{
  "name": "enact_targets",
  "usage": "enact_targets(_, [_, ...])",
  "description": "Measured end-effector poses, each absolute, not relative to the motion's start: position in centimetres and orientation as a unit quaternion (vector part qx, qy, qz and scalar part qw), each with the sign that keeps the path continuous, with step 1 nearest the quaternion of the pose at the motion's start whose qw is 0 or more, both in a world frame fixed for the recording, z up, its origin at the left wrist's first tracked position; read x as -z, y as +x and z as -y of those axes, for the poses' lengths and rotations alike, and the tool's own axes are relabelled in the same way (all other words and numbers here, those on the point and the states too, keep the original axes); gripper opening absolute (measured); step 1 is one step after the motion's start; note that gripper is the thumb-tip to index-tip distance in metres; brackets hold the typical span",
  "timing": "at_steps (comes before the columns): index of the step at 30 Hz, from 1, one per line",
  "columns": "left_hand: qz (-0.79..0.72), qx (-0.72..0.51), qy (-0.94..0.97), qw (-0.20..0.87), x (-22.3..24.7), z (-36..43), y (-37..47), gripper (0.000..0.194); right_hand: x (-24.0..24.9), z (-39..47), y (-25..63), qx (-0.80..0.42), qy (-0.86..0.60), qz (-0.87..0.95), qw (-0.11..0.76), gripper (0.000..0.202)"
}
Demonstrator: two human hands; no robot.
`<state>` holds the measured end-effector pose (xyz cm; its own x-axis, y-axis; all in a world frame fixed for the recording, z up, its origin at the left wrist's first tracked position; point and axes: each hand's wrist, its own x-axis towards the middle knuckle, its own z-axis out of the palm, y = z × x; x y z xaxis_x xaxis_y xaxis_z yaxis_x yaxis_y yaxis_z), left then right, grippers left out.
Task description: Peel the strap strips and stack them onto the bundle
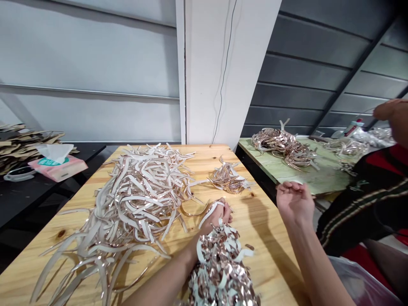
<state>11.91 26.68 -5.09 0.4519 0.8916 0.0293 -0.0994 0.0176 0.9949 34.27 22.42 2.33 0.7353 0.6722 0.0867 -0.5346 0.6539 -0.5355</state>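
My left hand (217, 216) is closed low over the wooden table, with a white and rose-gold strip (208, 213) running along it toward the fingers. Just in front of that wrist is a heap of short shiny cut pieces (223, 272). To the right, past the table's edge, my right hand (296, 203) is raised palm up with its fingers curled in. Something small and pale shows at its fingertips, too hidden to name. A large tangle of long strips (143, 191) lies left of my left hand, and a small bundle of strips (228, 176) lies beyond it.
A tissue box (59, 168) sits on the dark table at left, near brown scraps (22, 146). At right, a greenish table (321, 172) carries another strip pile (283, 146). A person in dark clothing (363, 199) is close on the right, above a plastic bag (360, 278).
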Motion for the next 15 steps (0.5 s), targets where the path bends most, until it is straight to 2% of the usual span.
enact_targets(2, [-0.337,-0.39,0.609,0.603,4.8,-26.7,11.9,0.046,-2.5,-22.4,34.6,-0.31,-0.312,0.157,0.884,0.028])
enact_targets(4, [-0.319,-0.391,0.628,0.592,4.4,-26.8,11.8,0.048,-2.7,-22.3,33.4,-0.34,-0.375,0.202,0.839,0.025])
enact_targets(7, [-0.291,-0.417,0.595,0.622,3.6,-27.2,11.5,0.046,-3.5,-21.3,29.4,-0.34,-0.413,0.386,0.751,0.029])
enact_targets(9, [-0.289,-0.438,0.563,0.638,3.2,-27.4,11.2,0.047,-4.2,-19.9,26.5,-0.318,-0.434,0.554,0.636,0.021])
enact_targets(11, [-0.299,-0.451,0.539,0.645,3.0,-27.5,11.1,0.047,-4.7,-18.4,24.2,-0.376,-0.379,0.688,0.492,0.018])
enact_targets(13, [-0.3,-0.457,0.519,0.658,3.0,-27.6,11.1,0.045,-4.7,-17.3,23.0,-0.427,-0.338,0.739,0.396,0.034])
enact_targets(15, [-0.294,-0.456,0.512,0.665,3.1,-27.8,11.2,0.046,-4.3,-17.1,23.0,-0.456,-0.328,0.755,0.338,0.056])
